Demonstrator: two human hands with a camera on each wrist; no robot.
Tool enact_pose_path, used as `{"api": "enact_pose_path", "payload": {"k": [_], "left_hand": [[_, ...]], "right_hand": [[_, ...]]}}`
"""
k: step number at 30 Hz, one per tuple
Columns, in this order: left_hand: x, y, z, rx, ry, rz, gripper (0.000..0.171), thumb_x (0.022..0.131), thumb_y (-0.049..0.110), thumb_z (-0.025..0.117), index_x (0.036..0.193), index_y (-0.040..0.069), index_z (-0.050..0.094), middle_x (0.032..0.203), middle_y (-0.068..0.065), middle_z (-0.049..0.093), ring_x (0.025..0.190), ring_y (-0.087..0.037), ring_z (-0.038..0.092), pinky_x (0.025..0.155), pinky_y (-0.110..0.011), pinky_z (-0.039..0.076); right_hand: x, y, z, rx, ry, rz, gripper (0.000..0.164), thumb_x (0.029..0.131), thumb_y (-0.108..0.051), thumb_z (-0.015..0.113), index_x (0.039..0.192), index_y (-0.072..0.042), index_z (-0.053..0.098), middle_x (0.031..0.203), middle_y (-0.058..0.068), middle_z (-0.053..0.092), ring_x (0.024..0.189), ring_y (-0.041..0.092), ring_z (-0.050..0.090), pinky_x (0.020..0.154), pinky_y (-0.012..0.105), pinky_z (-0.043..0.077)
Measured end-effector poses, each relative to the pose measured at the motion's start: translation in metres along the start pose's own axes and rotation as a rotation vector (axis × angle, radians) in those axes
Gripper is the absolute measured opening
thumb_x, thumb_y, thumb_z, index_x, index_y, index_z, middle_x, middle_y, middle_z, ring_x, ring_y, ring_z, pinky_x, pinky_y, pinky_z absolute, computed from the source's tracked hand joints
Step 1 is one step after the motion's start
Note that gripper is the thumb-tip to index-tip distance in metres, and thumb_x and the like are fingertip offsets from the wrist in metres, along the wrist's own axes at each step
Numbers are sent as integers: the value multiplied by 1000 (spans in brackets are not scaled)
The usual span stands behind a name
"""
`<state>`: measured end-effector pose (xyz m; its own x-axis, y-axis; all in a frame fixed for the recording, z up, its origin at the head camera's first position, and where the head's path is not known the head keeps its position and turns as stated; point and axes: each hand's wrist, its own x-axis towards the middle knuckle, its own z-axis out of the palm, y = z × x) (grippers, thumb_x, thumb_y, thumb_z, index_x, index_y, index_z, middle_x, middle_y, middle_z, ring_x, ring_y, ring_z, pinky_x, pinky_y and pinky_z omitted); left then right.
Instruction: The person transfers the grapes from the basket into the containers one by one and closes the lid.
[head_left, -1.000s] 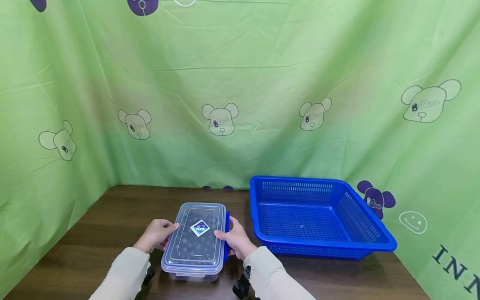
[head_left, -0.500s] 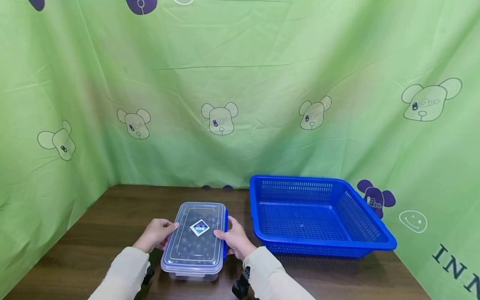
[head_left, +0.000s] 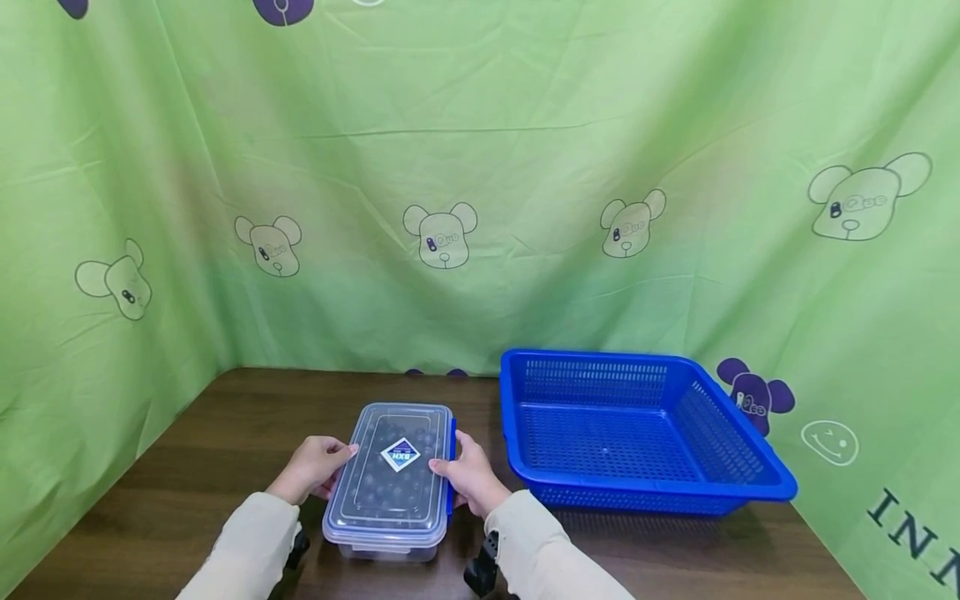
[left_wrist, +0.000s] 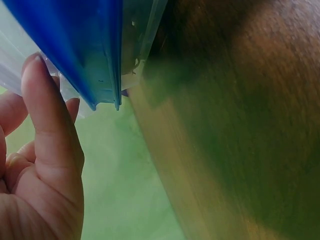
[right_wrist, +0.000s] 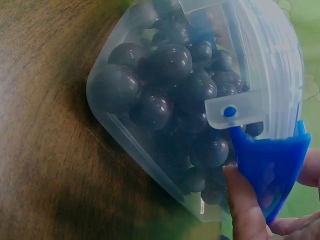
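A clear plastic food container (head_left: 386, 479) with a clear lid and a diamond-shaped sticker stands on the table. Dark round balls (right_wrist: 167, 65) of different sizes show through its wall in the right wrist view. My left hand (head_left: 309, 468) holds its left side, thumb at the lid's edge. A blue clasp (left_wrist: 82, 45) on that side stands beside the thumb. With my right hand (head_left: 474, 475) I grip the right side, thumb on the lid and fingers at the other blue clasp (right_wrist: 270, 172). That clasp angles away from the wall. Some fingertips are hidden.
To the right, a blue slotted basket (head_left: 645, 492) stands on the brown wooden table (head_left: 247, 417). A green printed cloth (head_left: 525, 167) hangs behind and along the sides.
The right-hand clasp has swung slightly closer to the container, and the right fingers shifted a little with it. The left hand, container and basket stay in place.
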<state>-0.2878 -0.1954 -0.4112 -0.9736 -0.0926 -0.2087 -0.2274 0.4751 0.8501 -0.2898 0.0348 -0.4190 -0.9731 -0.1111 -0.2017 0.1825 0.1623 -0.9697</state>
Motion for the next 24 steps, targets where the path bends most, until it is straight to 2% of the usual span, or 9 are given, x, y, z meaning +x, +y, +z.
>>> {"api": "enact_pose_path", "payload": {"k": [4,11,20,24], "left_hand": [[0,0,0,1,1,4,29,95,17,60,103,-11,61,66,-9,56,51,-17,54,48,-29,51],[-1,0,0,-30,-7,33,29,96,16,57,99,-13,60,61,-6,55,47,-14,52,44,-27,49],[-1,-2,0,-28,0,2,28,96,16,57,102,-12,60,62,-7,56,47,-14,52,45,-27,49],[-1,0,0,-30,-5,13,28,97,16,57,101,-11,60,63,-7,56,47,-14,52,45,-27,50]], "right_hand": [[1,-1,0,-30,11,1,70,89,-3,65,146,5,25,105,25,56,79,31,68,59,49,56],[0,-2,3,-16,19,-6,68,89,1,62,145,8,24,115,32,51,80,32,67,60,54,55],[1,-4,6,-28,19,-15,66,90,5,58,145,9,23,123,35,48,82,37,66,59,55,55],[1,-6,7,-62,25,-9,65,90,4,58,145,9,22,127,36,45,85,39,65,60,55,54]]}}
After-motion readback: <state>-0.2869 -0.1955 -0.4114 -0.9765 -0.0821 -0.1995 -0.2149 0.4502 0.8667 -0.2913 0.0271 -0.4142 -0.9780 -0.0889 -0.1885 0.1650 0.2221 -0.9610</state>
